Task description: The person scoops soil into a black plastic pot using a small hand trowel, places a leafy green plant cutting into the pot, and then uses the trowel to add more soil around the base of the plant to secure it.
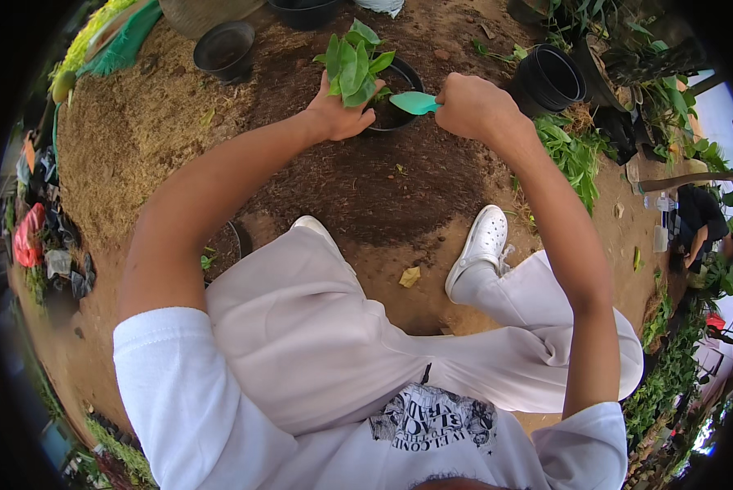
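A leafy green plant (355, 64) stands at the left side of a round black plastic pot (410, 67) on dark soil (354, 184). My left hand (345, 113) is at the base of the plant, with its thumb and a finger apart over the pot's near rim; leaves hide part of the fingers, and whether they grip the stem is not clear. From the right, my right hand (473, 105) is closed around the handle of a small turquoise trowel (414, 103). The trowel's blade points left, over the inside of the pot.
Stacked black pots (550, 79) stand at the right, beside cut green leaves (571, 153). A dark bowl-shaped pot (224, 49) sits upper left. Another pot (241, 239) lies near my left knee. A co-worker (700, 214) is at the far right.
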### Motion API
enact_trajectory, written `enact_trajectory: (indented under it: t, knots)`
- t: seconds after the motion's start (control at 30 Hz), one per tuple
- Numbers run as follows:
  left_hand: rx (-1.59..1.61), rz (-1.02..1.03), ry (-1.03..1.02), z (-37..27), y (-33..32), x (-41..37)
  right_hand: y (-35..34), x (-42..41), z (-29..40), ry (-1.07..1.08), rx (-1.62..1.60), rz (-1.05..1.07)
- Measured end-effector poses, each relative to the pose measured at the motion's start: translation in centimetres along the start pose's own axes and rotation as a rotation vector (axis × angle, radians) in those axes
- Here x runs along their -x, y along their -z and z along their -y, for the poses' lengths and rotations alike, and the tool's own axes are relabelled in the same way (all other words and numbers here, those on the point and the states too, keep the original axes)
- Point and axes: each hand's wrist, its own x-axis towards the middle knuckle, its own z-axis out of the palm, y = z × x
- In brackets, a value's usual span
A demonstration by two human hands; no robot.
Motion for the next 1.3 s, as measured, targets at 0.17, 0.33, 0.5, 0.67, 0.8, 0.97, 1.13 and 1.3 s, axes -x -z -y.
enact_trajectory:
  t: [0.17, 0.33, 0.5, 0.67, 0.8, 0.97, 1.13, 1.3]
  knots:
    - [0.053, -0.004, 0.027, -0.4, 0.6, -0.3, -2.6, -1.0, -0.6, 0.010, 0.027, -0.095]
    - [0.076, 0.025, 0.042, -0.2, 0.8, 0.1, -1.7, -0.2, -0.1, 0.045, 0.034, -0.050]
    - [-0.001, 0.023, 0.050, -0.7, 1.3, 0.4, -1.0, -0.1, 0.0, 0.042, 0.051, -0.018]
    - [0.019, 0.080, 0.045, -0.3, 1.5, 0.2, -2.6, 0.0, -0.2, 0.070, 0.010, -0.026]
    - [0.010, 0.008, 0.050, -0.4, 0.8, 0.2, -2.2, -0.6, -1.3, 0.096, 0.016, -0.045]
    - [0.056, 0.068, 0.035, -0.1, 1.4, 0.2, -0.3, -0.2, -1.8, 0.101, 0.013, -0.140]
    - [0.039, -0.179, -0.001, -0.3, 0.2, 0.3, -2.1, -1.8, -2.1, 0.078, 0.049, -0.090]
    - [0.170, 0.036, 0.034, 0.3, 0.2, 0.0, -1.7, -1.3, -2.0, 0.111, -0.019, -0.171]
